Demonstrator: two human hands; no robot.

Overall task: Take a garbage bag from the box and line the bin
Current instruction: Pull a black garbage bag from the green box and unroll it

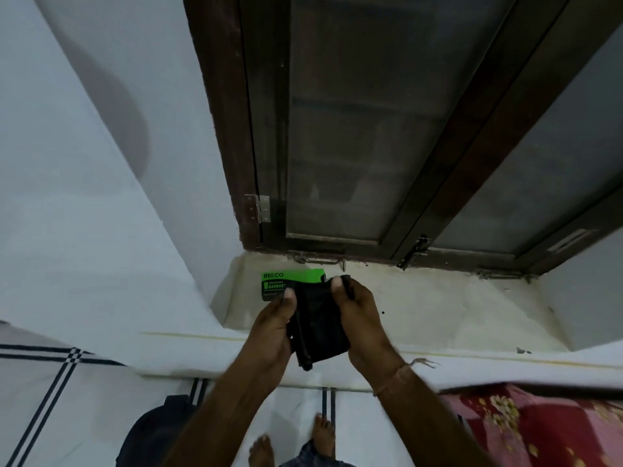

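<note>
Now | both hands (269, 328) (362, 323) raised, pinching folded black bag (318, 328) | over sill (438, 308)

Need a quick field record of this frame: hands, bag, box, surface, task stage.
left hand: grip on the bag's left edge, thumb on top
right hand: grip on the bag's right edge, thumb on top
bag: black, folded, held between both hands above the sill
box: green, lying on the sill, behind the hands, partly hidden by them
sill: pale ledge below a dark-framed window
bin: not in view
stage: bag out of the box, not yet unfolded
</note>
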